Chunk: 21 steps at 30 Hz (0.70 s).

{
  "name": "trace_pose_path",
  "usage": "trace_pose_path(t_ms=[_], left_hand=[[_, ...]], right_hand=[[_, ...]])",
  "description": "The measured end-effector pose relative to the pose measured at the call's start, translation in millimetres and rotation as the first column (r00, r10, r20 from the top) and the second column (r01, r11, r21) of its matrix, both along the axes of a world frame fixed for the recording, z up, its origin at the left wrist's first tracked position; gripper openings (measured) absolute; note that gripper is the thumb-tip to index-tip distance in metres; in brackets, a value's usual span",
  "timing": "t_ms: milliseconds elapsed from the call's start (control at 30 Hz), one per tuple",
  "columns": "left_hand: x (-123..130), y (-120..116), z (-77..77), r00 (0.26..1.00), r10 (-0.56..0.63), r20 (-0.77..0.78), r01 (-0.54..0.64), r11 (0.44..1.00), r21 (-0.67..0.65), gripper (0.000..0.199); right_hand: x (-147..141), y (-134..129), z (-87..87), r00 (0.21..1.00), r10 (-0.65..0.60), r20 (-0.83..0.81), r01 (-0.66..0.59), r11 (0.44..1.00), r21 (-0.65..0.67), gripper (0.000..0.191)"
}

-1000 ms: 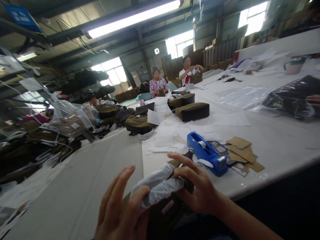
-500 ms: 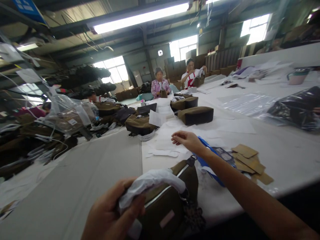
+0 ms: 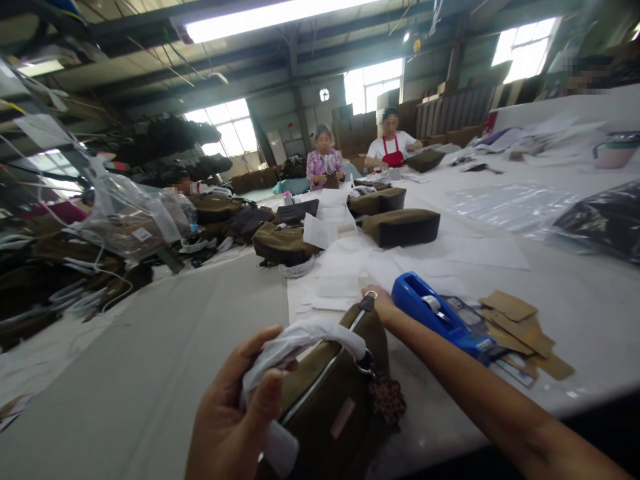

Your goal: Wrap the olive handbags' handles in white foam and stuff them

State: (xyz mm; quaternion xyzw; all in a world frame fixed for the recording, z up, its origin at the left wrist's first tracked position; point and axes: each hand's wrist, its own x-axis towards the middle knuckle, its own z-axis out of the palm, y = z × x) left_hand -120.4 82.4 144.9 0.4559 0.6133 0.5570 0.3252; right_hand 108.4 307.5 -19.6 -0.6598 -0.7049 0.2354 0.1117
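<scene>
An olive-green bag [image 3: 320,407] with a silver zipper, a pink label and a patterned flower-shaped charm [image 3: 389,401] is tilted at the table's near side. My left hand [image 3: 245,400] is wrapped round its handle [image 3: 305,335], which is covered in white paper. Behind the bag's upper right end is my right hand [image 3: 379,300]; its fingers are mostly hidden by the bag. A blue tape dispenser [image 3: 425,310] lies just right of my right wrist, with brown cardboard pieces [image 3: 517,323] beyond it.
More olive bags [image 3: 403,228] and white paper sheets [image 3: 325,230] lie farther up the white table [image 3: 565,293]. A pile of dark bags and clear plastic [image 3: 135,223] is at left. Two people sit across the table. Plastic-wrapped goods [image 3: 605,220] lie at right.
My right hand has moved down from above the table to behind the bag's end. The tape dispenser is more exposed. The view has shifted slightly; a person across has lowered their arms.
</scene>
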Motion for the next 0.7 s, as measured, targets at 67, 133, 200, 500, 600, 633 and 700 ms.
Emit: trace_pose_path(t_ms=[67, 133, 200, 500, 600, 633, 700], left_hand=[[0, 0, -0.7, 1.0, -0.023, -0.002, 0.023, 1.0, 0.007, 0.07], [0, 0, -1.5, 0.998, -0.063, -0.013, 0.063, 0.998, 0.004, 0.069], [1, -1, -2.5, 0.996, -0.086, -0.035, 0.087, 0.996, 0.003, 0.069], [22, -8, -1.2, 0.949, 0.007, -0.316, 0.025, 0.995, 0.096, 0.066], [23, -10, -2.3, 0.871, 0.154, -0.467, -0.071, 0.979, 0.191, 0.061], [21, -10, -3.1, 0.857, 0.205, -0.473, -0.105, 0.968, 0.228, 0.058], [16, -8, -4.1, 0.867, 0.317, -0.384, -0.205, 0.93, 0.305, 0.051]], right_hand=[[5, -4, 8.8, 0.999, 0.003, -0.047, -0.001, 0.999, 0.042, 0.022], [11, -10, 19.6, 0.992, 0.001, -0.124, 0.011, 0.995, 0.102, 0.017], [19, -17, 31.4, 0.973, -0.004, -0.23, 0.045, 0.984, 0.173, 0.013], [42, -69, 58.3, 0.652, 0.06, -0.756, 0.195, 0.95, 0.243, 0.032], [53, -87, 54.2, 0.571, 0.055, -0.819, 0.273, 0.928, 0.253, 0.04], [57, -93, 51.7, 0.562, 0.047, -0.826, 0.294, 0.922, 0.252, 0.04], [65, -103, 44.6, 0.574, 0.027, -0.818, 0.302, 0.922, 0.243, 0.039]])
